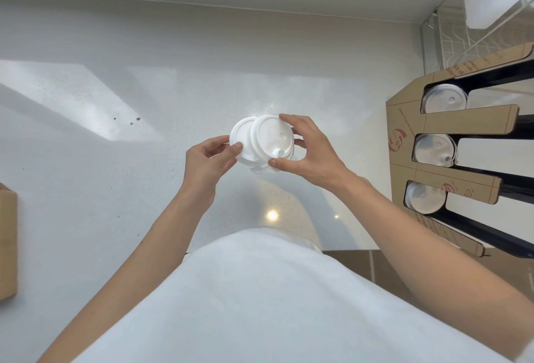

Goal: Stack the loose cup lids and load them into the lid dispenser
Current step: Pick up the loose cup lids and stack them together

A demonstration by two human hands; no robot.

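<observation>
Above the white counter I hold white plastic cup lids with both hands. My left hand [206, 157] pinches the left lid [241, 138] at its edge. My right hand [309, 149] grips the right lid [273, 137], which overlaps the left one and shows a small spout near its lower rim. More lids seem to sit under these two; how many is hidden. The lid dispenser [450, 128], a brown-papered rack with three slots, stands at the right. Each slot holds lids: top [443, 99], middle [433, 149], bottom [424, 198].
The white counter [115, 160] stretches left and back to a wall. A cardboard box corner [7, 241] shows at the left edge. A clear acrylic stand [450, 33] rises behind the dispenser. A few dark specks [131, 120] lie on the counter.
</observation>
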